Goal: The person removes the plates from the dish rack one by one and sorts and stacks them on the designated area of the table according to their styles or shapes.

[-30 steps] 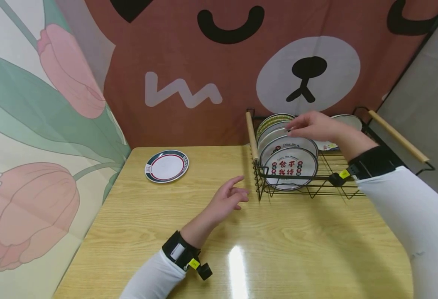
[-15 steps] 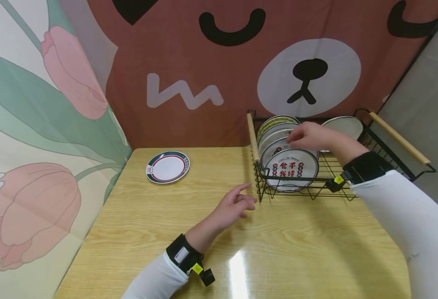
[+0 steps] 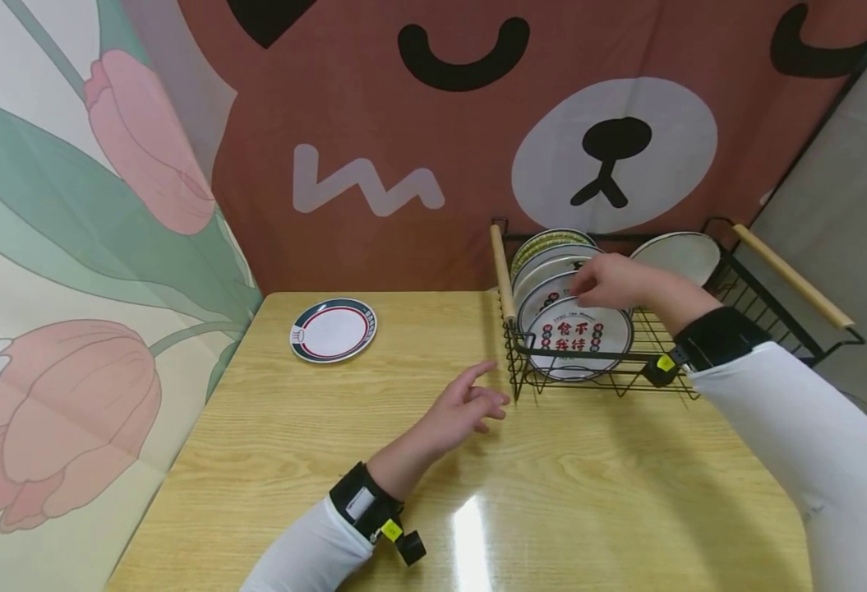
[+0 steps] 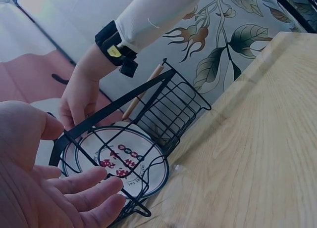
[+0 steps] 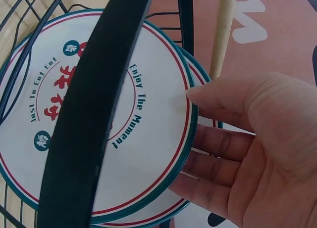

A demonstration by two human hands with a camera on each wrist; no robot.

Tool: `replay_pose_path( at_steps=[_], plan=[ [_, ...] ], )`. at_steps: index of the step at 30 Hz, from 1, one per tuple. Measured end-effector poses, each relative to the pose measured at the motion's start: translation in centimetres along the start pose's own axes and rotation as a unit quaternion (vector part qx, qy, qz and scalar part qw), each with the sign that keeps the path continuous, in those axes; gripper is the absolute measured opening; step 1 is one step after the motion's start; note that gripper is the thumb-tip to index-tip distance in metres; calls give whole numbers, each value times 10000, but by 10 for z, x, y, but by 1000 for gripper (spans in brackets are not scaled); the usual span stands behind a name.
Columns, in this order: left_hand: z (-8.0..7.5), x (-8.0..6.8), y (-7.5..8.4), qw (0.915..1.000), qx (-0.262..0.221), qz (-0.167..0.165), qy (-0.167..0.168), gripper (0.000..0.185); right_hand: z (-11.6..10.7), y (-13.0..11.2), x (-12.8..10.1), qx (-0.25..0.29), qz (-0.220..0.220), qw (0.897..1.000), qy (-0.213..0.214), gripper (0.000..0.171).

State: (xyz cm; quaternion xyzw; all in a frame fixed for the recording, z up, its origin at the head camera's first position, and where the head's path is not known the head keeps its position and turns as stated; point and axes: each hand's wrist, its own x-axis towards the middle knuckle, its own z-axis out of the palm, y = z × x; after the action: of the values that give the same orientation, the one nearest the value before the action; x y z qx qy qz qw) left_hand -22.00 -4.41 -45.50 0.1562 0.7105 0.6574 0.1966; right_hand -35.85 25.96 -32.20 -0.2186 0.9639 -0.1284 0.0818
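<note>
My right hand (image 3: 614, 284) is over the black wire dish rack (image 5: 185, 25). It pinches the rim of the front plate (image 5: 158, 154), thumb on the face and fingers behind. That plate is white with a green edge, a red line and red characters, and stands tilted upright in the rack. A similar plate (image 3: 547, 294) stands right behind it, with several more plates (image 3: 544, 242) farther back. My left hand (image 3: 458, 411) hovers over the table by the rack's left front corner, fingers loosely extended and holding nothing; the left wrist view shows its palm (image 4: 25, 188).
A small white plate (image 3: 333, 329) with a dark green rim lies on the wooden table (image 3: 315, 460) at the left. A white dish (image 3: 680, 255) leans in the rack's back right. Wooden handles (image 3: 791, 275) top the rack's sides. A printed curtain (image 3: 374, 247) hangs behind.
My right hand has come down and forward from the rear plates onto the front plate's rim. My left hand has shifted slightly right toward the rack.
</note>
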Motion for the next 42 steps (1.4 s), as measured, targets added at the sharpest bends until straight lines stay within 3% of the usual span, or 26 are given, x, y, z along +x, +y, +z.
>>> replay_pose_path(
  at_steps=[8, 18, 42],
  plan=[
    [-5, 1, 1, 10000, 33, 17, 34, 61, 8, 6, 1, -46, 26, 10000, -51, 20],
    [-7, 1, 0, 10000, 39, -6, 0, 60, 12, 4, 2, -165, -566, 9981, -159, 15],
    [-10, -2, 5, 10000, -18, 70, 49, 62, 3, 1, -4, -647, -793, 9947, 13, 17]
  ],
)
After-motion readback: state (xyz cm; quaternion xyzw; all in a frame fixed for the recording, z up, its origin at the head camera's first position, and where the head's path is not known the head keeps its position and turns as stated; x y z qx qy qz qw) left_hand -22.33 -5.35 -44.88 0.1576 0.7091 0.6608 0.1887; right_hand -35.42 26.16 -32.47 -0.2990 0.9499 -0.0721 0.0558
